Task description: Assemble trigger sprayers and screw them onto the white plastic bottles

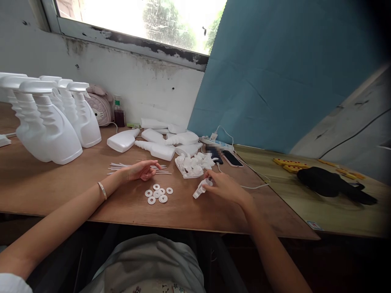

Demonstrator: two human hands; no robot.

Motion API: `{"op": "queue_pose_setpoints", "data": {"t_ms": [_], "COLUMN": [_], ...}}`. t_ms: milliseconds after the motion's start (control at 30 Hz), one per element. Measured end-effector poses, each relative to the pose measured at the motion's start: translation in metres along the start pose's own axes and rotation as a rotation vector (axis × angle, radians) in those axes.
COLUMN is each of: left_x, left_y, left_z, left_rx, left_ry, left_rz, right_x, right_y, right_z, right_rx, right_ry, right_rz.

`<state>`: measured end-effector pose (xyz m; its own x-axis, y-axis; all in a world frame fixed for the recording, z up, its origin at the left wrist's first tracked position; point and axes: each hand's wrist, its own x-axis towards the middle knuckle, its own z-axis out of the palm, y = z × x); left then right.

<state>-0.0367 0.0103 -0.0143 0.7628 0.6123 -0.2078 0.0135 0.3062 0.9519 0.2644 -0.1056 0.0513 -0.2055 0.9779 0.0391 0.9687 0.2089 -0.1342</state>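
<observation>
My right hand is closed on a white plastic spray trigger head, held tilted just above the wooden table or touching it. My left hand rests on its side over a bunch of thin white tubes, fingers loosely bent and apart, with nothing visible in it. Several flat white ring washers lie in a loose group between the hands, nearer the front edge. Just behind the held trigger head is a pile of other white trigger heads.
Assembled white spray bottles stand at the left. Empty-looking white bottles lie at the back. A phone, cables and a power strip lie behind my right hand. A black item lies on the right-hand table.
</observation>
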Motion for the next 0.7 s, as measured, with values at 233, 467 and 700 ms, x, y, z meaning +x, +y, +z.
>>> {"op": "queue_pose_setpoints", "data": {"t_ms": [233, 467, 700], "left_x": [0.000, -0.001, -0.003], "left_y": [0.000, 0.002, 0.005], "left_z": [0.001, 0.003, 0.008], "left_rx": [0.006, 0.027, 0.046], "left_ry": [-0.006, 0.006, 0.023], "left_rz": [-0.006, -0.016, -0.028], "right_x": [0.015, 0.035, 0.031], "right_y": [-0.006, -0.006, -0.007], "right_z": [0.012, 0.023, 0.022], "right_rx": [-0.186, -0.198, -0.133], "right_ry": [0.041, 0.112, 0.180], "right_rz": [0.144, 0.247, 0.297]}}
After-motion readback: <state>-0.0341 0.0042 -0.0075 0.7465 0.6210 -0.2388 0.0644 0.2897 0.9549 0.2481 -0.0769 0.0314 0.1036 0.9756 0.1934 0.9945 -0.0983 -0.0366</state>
